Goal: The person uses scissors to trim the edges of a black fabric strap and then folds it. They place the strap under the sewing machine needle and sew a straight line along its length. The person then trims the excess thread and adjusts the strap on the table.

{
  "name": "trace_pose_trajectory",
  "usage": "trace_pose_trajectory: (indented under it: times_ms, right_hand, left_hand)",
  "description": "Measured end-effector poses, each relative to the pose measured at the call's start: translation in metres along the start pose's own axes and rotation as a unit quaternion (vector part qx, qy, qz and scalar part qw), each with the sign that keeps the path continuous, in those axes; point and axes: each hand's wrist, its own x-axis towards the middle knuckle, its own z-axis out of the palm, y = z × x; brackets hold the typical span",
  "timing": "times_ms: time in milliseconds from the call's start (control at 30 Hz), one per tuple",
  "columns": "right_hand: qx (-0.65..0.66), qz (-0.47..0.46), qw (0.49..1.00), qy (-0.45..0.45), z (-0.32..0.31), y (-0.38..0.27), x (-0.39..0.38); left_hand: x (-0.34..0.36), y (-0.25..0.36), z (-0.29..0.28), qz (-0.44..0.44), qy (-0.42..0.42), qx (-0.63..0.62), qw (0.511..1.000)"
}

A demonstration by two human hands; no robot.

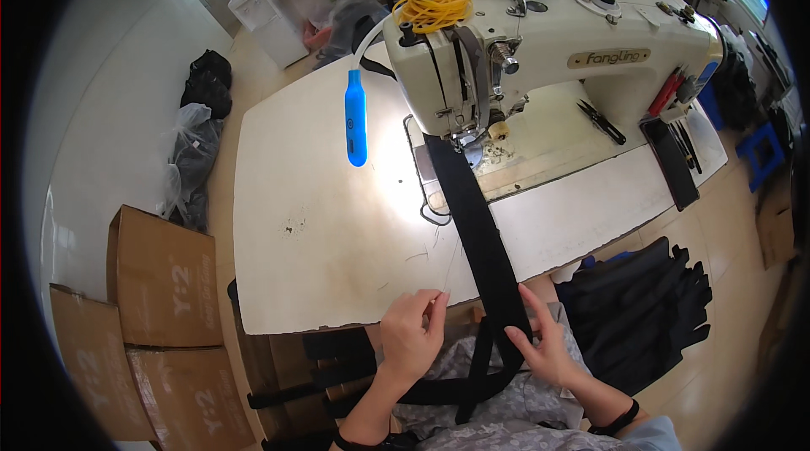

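Note:
A long black fabric strap [478, 227] runs from under the needle area of a white sewing machine [557, 37] toward me, over the table's front edge, and bends down into my lap. My right hand [547, 348] grips the strap's right edge near that bend, thumb on top. Left of the strap, just over the table edge, my left hand [413, 331] is closed in a pinch, apart from the strap. What its fingertips hold, if anything, is too small to make out.
On the white table [321, 223] lie black snips [602, 120] and a dark phone-like slab [671, 162]. A blue lamp [356, 118] hangs left of the machine head. Black fabric pieces [637, 316] are piled at right; cardboard boxes [164, 278] stand at left.

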Motion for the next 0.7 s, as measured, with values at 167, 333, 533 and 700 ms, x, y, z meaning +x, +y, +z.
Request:
trace_pose_trajectory:
  times_ms: [167, 333, 533, 700]
  right_hand:
    - [-0.235, -0.236, 0.927, 0.175, -0.061, -0.011, 0.044]
    - [-0.465, -0.259, 0.785, 0.318, -0.140, -0.027, 0.126]
    - [-0.618, -0.246, 0.691, 0.282, -0.168, -0.018, 0.190]
    - [-0.683, -0.216, 0.662, 0.222, -0.186, -0.008, 0.210]
  left_hand:
    - [0.013, -0.014, -0.004, 0.010, 0.059, 0.000, 0.998]
    - [0.022, -0.028, -0.011, -0.095, 0.030, -0.052, 0.994]
    - [0.029, -0.040, -0.008, -0.086, 0.066, -0.003, 0.994]
    - [0.037, -0.045, -0.002, -0.067, 0.108, -0.033, 0.991]
